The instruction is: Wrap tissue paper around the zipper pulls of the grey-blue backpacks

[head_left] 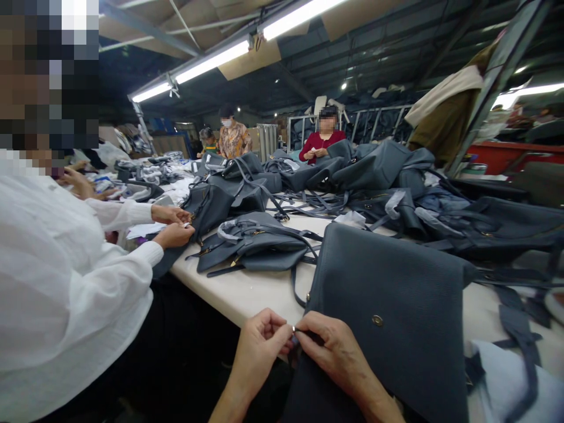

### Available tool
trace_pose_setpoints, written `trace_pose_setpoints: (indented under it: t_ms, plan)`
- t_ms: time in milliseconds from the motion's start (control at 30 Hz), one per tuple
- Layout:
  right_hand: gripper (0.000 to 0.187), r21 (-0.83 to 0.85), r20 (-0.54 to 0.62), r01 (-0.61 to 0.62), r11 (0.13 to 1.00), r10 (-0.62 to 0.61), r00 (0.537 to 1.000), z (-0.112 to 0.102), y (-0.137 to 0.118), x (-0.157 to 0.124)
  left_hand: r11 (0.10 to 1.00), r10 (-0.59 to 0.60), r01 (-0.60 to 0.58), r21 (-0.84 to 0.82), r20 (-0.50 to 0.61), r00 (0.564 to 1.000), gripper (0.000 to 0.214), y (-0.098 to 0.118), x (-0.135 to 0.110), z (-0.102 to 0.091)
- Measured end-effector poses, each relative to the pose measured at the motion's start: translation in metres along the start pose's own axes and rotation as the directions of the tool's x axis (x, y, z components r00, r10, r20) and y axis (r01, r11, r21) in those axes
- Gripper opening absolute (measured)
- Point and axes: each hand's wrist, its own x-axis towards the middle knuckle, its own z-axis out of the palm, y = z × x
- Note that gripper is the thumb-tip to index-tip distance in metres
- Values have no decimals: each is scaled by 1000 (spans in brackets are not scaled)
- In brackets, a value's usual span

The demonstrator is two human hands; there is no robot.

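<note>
At the bottom centre of the frame, the left hand [259, 355] and right hand [335, 355] pinch a small metal ring [293, 329] against a slate-grey pebbled-leather handbag [388, 311] on the white bench [238, 288].

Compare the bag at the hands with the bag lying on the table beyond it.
The bag held by the left hand and right hand shows a smooth, flat panel with a round metal stud, while the table bag lies bunched, with straps looped over it. The hands pinch the near bag's edge; no hands touch the table bag. Both are dark grey leather.
</note>
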Motion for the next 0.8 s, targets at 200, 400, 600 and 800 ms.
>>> trace_pose_setpoints:
  t_ms: [200, 400, 600, 800]
  plan:
    - [19, -36, 21, 3, 999, -3, 1000, 2, 2, -1, 997, -22, 24, 78, -28, 999, 21, 0, 1, -2]
    - [19, -29, 16, 17, 999, -17, 1000, 1, 0, -2, 998, -19, 20, 56, -25, 999, 24, 3, -1, -1]
    - [18, -43, 5, 31, 999, -30, 1000, 6, 6, -4, 994, -111, 112, -16, 51, 993, 28, 5, 2, 0]
    - [20, -56, -24, 53, 997, -55, 998, 6, 6, -2, 990, -132, 135, -35, 66, 989, 32, 4, 6, -1]
